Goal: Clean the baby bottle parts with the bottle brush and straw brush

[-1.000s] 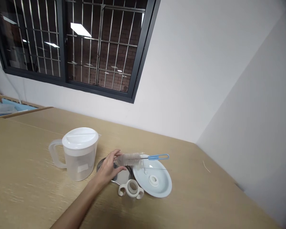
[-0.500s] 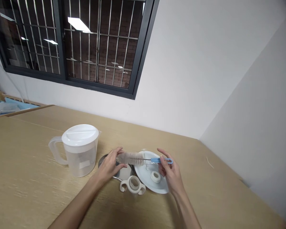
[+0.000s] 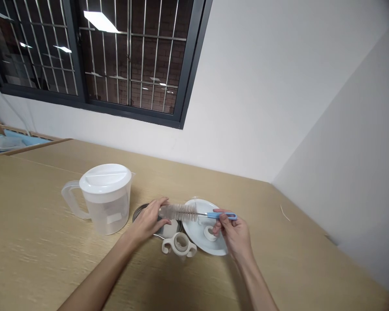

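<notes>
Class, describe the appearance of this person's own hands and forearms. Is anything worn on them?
The left hand and right hand are ungloved. The left forearm and right forearm are bare to the picture's lower edge, with no sleeve, watch or bracelet showing.

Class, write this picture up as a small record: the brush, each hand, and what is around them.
Brush: lengthwise between the hands, bristles leftward
Right hand: fingers on blue handle
Left hand: at bristle end; grip unclear
Near right hand: white dish-shaped piece
Near left hand: lidded pitcher, farther left
Nearest viewer: cream two-hooked piece
Background: barred window
</notes>
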A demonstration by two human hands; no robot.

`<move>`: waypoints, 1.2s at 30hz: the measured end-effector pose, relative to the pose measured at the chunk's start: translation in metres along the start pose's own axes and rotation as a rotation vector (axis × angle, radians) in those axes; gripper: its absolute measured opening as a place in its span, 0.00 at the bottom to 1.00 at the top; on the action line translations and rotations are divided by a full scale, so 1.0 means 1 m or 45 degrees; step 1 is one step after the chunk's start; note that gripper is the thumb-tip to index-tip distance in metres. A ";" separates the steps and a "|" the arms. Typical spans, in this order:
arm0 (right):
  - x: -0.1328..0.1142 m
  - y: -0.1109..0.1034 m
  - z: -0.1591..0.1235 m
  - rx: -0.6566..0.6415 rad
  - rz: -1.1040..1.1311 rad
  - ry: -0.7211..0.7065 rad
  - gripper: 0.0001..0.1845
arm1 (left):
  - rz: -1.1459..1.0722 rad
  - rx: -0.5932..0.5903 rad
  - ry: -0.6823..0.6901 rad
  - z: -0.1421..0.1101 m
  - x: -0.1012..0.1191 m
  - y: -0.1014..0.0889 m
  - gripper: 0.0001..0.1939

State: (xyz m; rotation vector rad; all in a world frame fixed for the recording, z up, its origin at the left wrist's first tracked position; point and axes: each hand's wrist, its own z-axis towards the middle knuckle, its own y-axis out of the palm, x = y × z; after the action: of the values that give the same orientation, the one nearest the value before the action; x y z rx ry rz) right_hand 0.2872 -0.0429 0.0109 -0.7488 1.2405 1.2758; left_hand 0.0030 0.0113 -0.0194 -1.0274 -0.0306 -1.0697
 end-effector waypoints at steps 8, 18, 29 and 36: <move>-0.001 0.008 -0.010 0.066 -0.146 -0.034 0.27 | 0.032 0.032 -0.010 0.000 0.002 -0.002 0.31; 0.002 0.007 -0.011 0.067 -0.233 -0.033 0.27 | 0.065 -0.010 -0.035 0.002 0.006 -0.005 0.30; -0.002 0.007 -0.011 0.023 -0.193 -0.033 0.26 | 0.066 0.023 0.007 0.002 0.003 -0.005 0.30; -0.001 0.002 -0.011 -0.102 -0.135 0.000 0.25 | 0.039 0.068 -0.008 0.002 0.001 -0.006 0.32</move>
State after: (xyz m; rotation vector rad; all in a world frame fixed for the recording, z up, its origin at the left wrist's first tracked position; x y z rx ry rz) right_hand 0.2822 -0.0531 0.0096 -0.8612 1.1399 1.2444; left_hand 0.0003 0.0117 -0.0136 -0.9804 -0.0483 -1.0327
